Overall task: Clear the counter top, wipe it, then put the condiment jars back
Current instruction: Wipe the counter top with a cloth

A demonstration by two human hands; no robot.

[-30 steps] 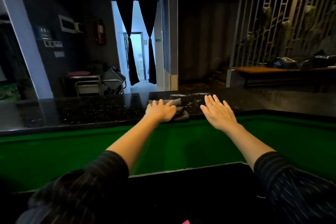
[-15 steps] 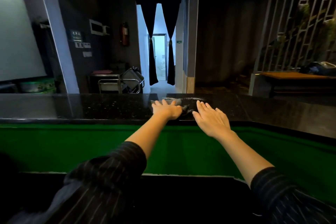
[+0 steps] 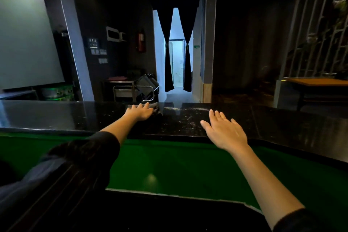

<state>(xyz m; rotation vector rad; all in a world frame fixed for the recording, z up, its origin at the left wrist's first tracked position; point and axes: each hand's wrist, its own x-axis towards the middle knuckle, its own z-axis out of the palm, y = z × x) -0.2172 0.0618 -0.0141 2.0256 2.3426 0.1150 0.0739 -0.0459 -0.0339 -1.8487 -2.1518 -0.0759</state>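
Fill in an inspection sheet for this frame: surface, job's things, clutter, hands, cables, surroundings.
Surface: black speckled stone counter top, wet streaks near the middle.
Job's things: grey cloth on the counter; condiment jars, nothing seen.
Clutter: nothing seen.
Hands: left hand flat on the cloth; right hand open over the counter's near edge.
Cables: nothing seen.
Surroundings: green ledge below; dark-curtained doorway; metal trolley.

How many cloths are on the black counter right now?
1: the grey cloth at the far edge of the glossy black stone counter, pressed under the left hand; no other shows.
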